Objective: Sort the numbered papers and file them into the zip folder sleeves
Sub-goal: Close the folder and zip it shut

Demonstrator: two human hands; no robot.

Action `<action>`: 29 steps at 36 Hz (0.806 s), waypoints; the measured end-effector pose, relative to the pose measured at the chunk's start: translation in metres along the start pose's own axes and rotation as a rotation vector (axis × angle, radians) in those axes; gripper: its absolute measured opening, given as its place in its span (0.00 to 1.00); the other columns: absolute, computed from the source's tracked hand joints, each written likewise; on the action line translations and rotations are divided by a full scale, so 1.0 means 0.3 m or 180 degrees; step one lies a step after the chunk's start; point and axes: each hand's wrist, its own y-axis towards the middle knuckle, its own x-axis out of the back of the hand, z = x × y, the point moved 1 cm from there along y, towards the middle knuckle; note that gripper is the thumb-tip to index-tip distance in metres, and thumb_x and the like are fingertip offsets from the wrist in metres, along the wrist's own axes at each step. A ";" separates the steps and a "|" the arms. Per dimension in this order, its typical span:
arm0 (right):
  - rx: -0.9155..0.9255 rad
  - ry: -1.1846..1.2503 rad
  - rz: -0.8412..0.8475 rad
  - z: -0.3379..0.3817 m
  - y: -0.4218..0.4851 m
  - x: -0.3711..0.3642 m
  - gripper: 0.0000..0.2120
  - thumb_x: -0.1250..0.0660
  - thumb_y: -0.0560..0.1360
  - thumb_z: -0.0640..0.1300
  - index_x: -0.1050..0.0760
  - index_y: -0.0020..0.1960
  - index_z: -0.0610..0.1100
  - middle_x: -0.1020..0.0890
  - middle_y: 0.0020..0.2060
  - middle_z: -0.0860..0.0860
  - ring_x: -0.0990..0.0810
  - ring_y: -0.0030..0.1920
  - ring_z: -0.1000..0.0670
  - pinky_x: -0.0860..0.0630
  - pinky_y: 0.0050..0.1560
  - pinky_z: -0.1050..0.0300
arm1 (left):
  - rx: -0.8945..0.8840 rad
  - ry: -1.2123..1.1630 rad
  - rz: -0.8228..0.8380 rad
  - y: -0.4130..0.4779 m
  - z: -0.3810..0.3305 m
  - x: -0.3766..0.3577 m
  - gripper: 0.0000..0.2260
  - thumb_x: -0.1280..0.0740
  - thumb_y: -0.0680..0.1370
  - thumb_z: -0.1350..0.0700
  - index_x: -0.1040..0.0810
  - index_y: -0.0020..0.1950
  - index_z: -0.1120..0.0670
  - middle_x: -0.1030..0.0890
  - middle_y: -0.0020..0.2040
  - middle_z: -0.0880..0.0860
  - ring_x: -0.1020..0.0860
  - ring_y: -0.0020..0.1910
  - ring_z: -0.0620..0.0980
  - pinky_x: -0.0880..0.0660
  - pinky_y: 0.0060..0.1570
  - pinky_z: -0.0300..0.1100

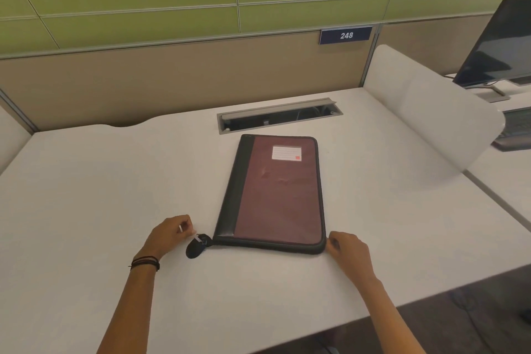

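The closed zip folder [277, 195] lies on the counter [100, 181], its zip pull [198, 238] pinched by the left hand [169, 234], its near right corner gripped by the right hand [347, 250]; unzipping is judged next.

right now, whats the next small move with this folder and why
Probably slide the zip pull along the near edge toward the right. The folder is zipped shut, the left hand pinches the pull at its near left corner, and the right hand holds the near right corner.
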 end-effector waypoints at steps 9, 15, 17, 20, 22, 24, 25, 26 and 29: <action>0.0007 0.0704 -0.0201 -0.030 0.021 -0.020 0.06 0.39 0.79 0.42 0.23 0.47 0.47 0.24 0.41 0.54 0.27 0.39 0.57 0.35 0.35 0.70 | -0.0667 -0.0151 -0.0666 -0.009 -0.149 -0.035 0.02 0.35 0.78 0.53 0.24 0.47 0.48 0.24 0.47 0.44 0.24 0.45 0.43 0.33 0.40 0.31; 0.0096 0.0933 -0.0360 -0.037 0.020 -0.042 0.02 0.34 0.76 0.42 0.23 0.46 0.46 0.26 0.47 0.54 0.25 0.42 0.57 0.34 0.34 0.71 | -0.1768 -0.0108 -0.0489 -0.002 -0.370 -0.172 0.09 0.37 0.79 0.55 0.24 0.59 0.53 0.25 0.58 0.48 0.28 0.57 0.45 0.31 0.60 0.41; 0.0103 0.0951 -0.0361 -0.037 0.020 -0.048 0.01 0.34 0.76 0.42 0.24 0.45 0.46 0.26 0.47 0.55 0.24 0.43 0.57 0.33 0.35 0.72 | -0.2041 0.0073 -0.0221 -0.006 -0.444 -0.244 0.15 0.39 0.80 0.51 0.27 0.65 0.51 0.28 0.65 0.49 0.31 0.64 0.46 0.36 0.66 0.40; 0.0145 0.0971 -0.0365 -0.043 0.015 -0.056 0.05 0.34 0.76 0.40 0.26 0.43 0.49 0.26 0.42 0.56 0.26 0.41 0.60 0.34 0.36 0.73 | -0.2390 0.0604 0.0166 -0.008 -0.527 -0.360 0.24 0.44 0.80 0.44 0.36 0.74 0.50 0.39 0.75 0.50 0.44 0.75 0.49 0.50 0.73 0.45; 0.0194 0.0930 -0.0344 -0.046 0.012 -0.061 0.07 0.34 0.76 0.40 0.28 0.42 0.50 0.27 0.39 0.57 0.27 0.39 0.60 0.34 0.36 0.71 | -0.2480 0.1045 0.0280 -0.001 -0.561 -0.421 0.28 0.47 0.78 0.41 0.43 0.77 0.49 0.47 0.78 0.51 0.52 0.77 0.50 0.61 0.73 0.49; 0.0231 0.0909 -0.0335 -0.049 0.010 -0.070 0.07 0.34 0.76 0.40 0.28 0.42 0.50 0.27 0.38 0.57 0.28 0.37 0.59 0.34 0.37 0.70 | -0.2471 0.1259 0.0276 0.004 -0.594 -0.463 0.29 0.47 0.78 0.40 0.46 0.77 0.49 0.49 0.78 0.52 0.53 0.77 0.53 0.64 0.71 0.55; 0.0234 0.0921 -0.0346 -0.050 0.010 -0.075 0.07 0.34 0.76 0.40 0.28 0.41 0.50 0.28 0.37 0.58 0.28 0.37 0.59 0.34 0.37 0.70 | -0.2459 0.1373 0.0249 0.007 -0.609 -0.477 0.30 0.47 0.78 0.39 0.45 0.77 0.50 0.47 0.78 0.54 0.50 0.77 0.55 0.59 0.71 0.59; 0.0235 0.0938 -0.0372 -0.052 0.010 -0.079 0.08 0.34 0.76 0.39 0.28 0.41 0.50 0.28 0.36 0.59 0.28 0.37 0.58 0.34 0.36 0.69 | -0.2378 0.1513 0.0245 0.009 -0.624 -0.490 0.30 0.48 0.77 0.38 0.42 0.76 0.50 0.42 0.76 0.55 0.44 0.75 0.57 0.49 0.70 0.63; 0.0240 0.0992 -0.0458 -0.059 0.004 -0.090 0.08 0.34 0.75 0.38 0.28 0.41 0.49 0.28 0.35 0.60 0.28 0.36 0.59 0.34 0.37 0.69 | -0.1950 0.1638 0.0099 0.013 -0.665 -0.516 0.31 0.59 0.78 0.35 0.40 0.73 0.50 0.30 0.71 0.55 0.30 0.69 0.57 0.28 0.60 0.59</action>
